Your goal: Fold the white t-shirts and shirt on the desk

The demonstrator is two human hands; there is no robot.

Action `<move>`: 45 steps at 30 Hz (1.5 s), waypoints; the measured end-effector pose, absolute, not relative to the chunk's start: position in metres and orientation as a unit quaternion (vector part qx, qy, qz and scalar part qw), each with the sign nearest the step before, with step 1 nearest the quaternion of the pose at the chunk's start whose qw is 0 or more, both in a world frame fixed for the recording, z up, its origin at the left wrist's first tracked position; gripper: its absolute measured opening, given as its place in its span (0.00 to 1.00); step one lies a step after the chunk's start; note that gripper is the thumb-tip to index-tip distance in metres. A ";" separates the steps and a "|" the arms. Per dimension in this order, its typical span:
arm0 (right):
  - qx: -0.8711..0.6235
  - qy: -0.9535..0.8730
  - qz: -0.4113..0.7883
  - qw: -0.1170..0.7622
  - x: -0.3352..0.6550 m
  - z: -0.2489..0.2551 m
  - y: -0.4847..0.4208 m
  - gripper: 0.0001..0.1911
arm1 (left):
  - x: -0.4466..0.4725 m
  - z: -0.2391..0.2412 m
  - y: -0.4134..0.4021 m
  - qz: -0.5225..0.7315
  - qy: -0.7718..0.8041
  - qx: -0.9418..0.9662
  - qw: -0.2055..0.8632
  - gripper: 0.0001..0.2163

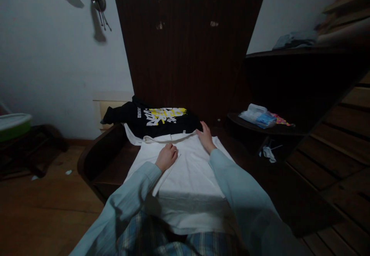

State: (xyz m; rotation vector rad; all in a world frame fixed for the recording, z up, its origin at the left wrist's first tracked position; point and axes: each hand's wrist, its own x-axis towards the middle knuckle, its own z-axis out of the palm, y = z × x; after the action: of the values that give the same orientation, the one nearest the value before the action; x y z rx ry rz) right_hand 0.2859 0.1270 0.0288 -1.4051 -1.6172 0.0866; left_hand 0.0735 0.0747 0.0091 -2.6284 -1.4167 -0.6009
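Note:
A white shirt [190, 171] lies spread over a dark wooden bench, its near end hanging down over the front toward my knees. My left hand [167, 156] rests on the middle-left of the shirt with its fingers curled into the cloth by a folded strip. At the shirt's far right corner, my right hand [206, 137] touches the fabric, fingers stretched out and apart. Just behind the far edge of the shirt lies a black garment [130, 113] with white and yellow lettering, bunched against the dark panel.
The bench's rounded armrest [89, 159] stands at the left. On the right, a dark shelf [239, 123] carries plastic packages [260, 116], with a crumpled white item [268, 154] below. A green basin [15, 127] sits on a stand at far left. Wooden slats [332, 148] line the right side.

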 end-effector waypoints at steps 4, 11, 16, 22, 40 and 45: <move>-0.574 -0.673 -0.014 0.467 0.273 0.008 0.114 0.13 | 0.074 0.007 0.078 -0.189 -0.518 -0.832 0.058 0.10; -0.597 -0.772 0.023 0.218 0.259 -0.001 0.101 0.10 | 0.069 0.003 0.081 -0.184 -0.626 -0.754 0.075 0.15; -0.600 -0.777 0.040 0.189 0.259 0.002 0.100 0.14 | 0.063 0.008 0.092 -0.182 -0.616 -0.766 0.033 0.28; -0.603 -0.781 0.045 0.155 0.253 0.006 0.105 0.17 | 0.049 0.021 0.126 -0.132 -0.634 -0.759 -0.071 0.32; -0.467 -0.826 0.115 0.295 0.190 0.008 0.145 0.22 | -0.047 0.043 0.087 -0.054 -0.745 -0.664 0.031 0.28; -0.482 -0.787 0.147 0.356 0.164 0.012 0.142 0.14 | -0.057 0.041 0.084 0.004 -0.709 -0.703 -0.054 0.22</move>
State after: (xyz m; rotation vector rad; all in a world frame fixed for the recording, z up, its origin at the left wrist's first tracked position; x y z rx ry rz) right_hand 0.1643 0.1421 0.0124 -1.2459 -2.0329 0.3790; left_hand -0.0574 0.0844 0.0412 -2.2883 -2.3084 0.0142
